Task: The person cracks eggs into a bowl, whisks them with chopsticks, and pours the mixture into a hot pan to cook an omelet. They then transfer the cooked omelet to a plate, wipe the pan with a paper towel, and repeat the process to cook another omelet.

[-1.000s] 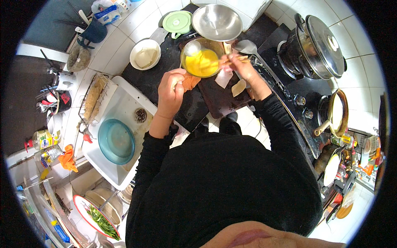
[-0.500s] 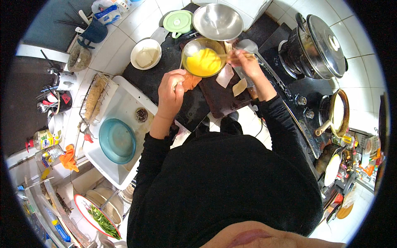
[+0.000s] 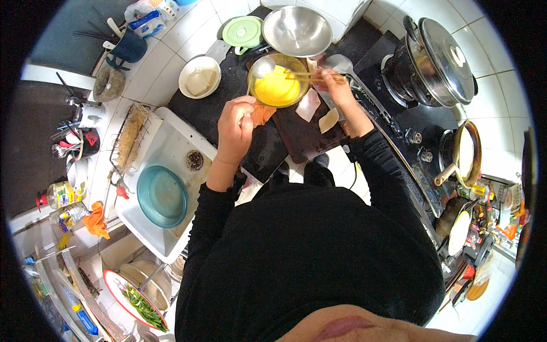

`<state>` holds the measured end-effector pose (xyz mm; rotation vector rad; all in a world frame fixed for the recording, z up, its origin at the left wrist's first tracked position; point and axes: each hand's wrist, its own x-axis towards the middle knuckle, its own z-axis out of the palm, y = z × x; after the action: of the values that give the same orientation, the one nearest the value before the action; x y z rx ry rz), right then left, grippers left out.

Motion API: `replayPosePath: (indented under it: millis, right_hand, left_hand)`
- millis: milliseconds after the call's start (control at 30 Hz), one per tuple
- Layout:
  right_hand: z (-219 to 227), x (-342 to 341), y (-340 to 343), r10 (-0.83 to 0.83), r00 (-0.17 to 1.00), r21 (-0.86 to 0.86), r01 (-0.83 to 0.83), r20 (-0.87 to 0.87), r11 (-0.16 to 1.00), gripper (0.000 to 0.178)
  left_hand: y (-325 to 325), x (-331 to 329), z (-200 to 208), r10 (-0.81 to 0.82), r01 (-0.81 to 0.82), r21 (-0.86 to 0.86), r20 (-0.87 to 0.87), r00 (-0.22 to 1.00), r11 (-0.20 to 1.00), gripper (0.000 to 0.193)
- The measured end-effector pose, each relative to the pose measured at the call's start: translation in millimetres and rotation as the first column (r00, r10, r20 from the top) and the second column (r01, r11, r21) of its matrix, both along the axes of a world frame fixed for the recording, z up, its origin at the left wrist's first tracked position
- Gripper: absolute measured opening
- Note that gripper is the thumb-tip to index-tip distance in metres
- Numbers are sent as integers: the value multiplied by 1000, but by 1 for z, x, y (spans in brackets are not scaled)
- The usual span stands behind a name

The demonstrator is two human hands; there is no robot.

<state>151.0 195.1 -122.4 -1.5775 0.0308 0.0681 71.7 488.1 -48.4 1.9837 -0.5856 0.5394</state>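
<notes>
A glass bowl (image 3: 293, 104) of bright yellow liquid, which looks like beaten egg, stands at the far edge of a dark cutting board (image 3: 307, 145). My right hand (image 3: 340, 91) grips wooden chopsticks (image 3: 312, 75), whose tips reach into the bowl. At the bowl's near left, my left hand (image 3: 236, 121) is closed around the thin handle of a round metal ladle (image 3: 264, 68) that lies inside the rim; its fingers partly hide the handle. An orange cloth (image 3: 262, 115) is bunched beside my left hand. Two pale flat pieces (image 3: 308, 106) lie on the board.
Around the work area are a white bowl (image 3: 182, 84) with pale blocks, a green lid (image 3: 241, 33), and a steel basin (image 3: 297, 33). A white sink (image 3: 194, 134) holding a teal basin (image 3: 161, 196) is left; a stove with a lidded pot (image 3: 433, 62) and a pan (image 3: 467, 154) is right.
The chopsticks have shifted within the egg and my right hand has turned slightly. My left hand stays in place at the bowl. The whole view has moved a little.
</notes>
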Motion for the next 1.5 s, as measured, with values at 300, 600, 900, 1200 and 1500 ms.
replayPosePath:
  millis: [300, 600, 900, 1200, 1500]
  right_hand:
    - [-9, -3, -5, 221, 968, 127, -206, -117, 970, 35]
    - [-8, -3, -4, 245, 958, 96, -233, -146, 968, 36]
    - [1, 3, -3, 65, 998, 170, -64, 1, 983, 35]
    - [-5, 5, -4, 337, 930, 142, -317, -148, 938, 38]
    - [-3, -2, -13, 311, 929, 136, -288, -201, 948, 40]
  left_hand:
    - [-3, 2, -9, -9, 9, -2, -22, 1000, 1000, 11]
    - [-3, 1, -8, 11, -11, 5, -19, 1000, 1000, 10]
    - [-3, 0, -4, 10, -10, 1, -8, 1000, 1000, 12]
    - [-2, 1, -4, 4, -4, -6, -14, 1000, 1000, 11]
    - [-3, 3, -7, 3, -3, -5, -21, 1000, 1000, 11]
